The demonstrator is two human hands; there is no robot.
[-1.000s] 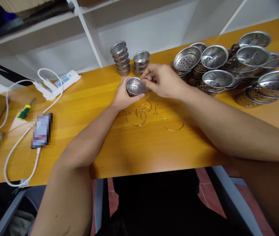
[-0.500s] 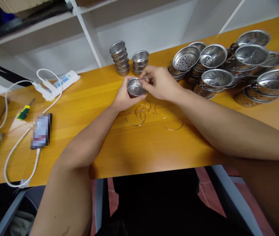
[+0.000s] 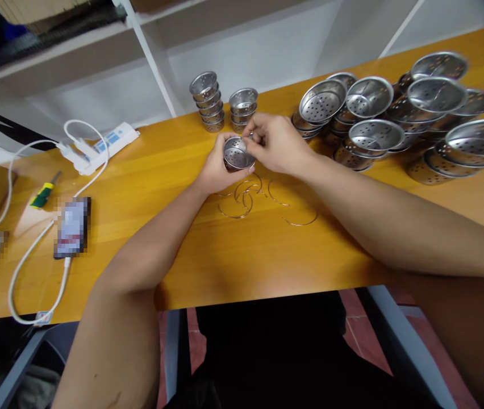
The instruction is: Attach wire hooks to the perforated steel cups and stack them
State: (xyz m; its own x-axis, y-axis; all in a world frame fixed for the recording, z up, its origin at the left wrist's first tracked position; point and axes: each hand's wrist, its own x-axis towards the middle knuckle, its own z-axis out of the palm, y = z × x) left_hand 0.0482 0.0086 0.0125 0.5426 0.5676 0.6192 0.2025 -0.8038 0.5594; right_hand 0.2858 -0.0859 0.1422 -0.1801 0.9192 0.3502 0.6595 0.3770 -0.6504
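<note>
My left hand (image 3: 212, 169) is wrapped round a small perforated steel strainer cup (image 3: 237, 153), held just above the orange table (image 3: 233, 250) with its mouth tipped toward me. My right hand (image 3: 278, 142) pinches at the cup's right rim; what its fingertips hold is too small to make out. Several thin curved wire pieces (image 3: 246, 199) lie on the table right under both hands.
Two short stacks of the same small cups (image 3: 205, 99) (image 3: 244, 105) stand behind my hands. A big heap of wider perforated steel bowls (image 3: 395, 119) fills the right. At left lie a white power strip (image 3: 105, 142) with cable, a yellow-green screwdriver (image 3: 44, 190) and a phone (image 3: 72, 226).
The cup has turned slightly in my left hand and its mouth tips more toward me. My right fingers have shifted a little along its rim.
</note>
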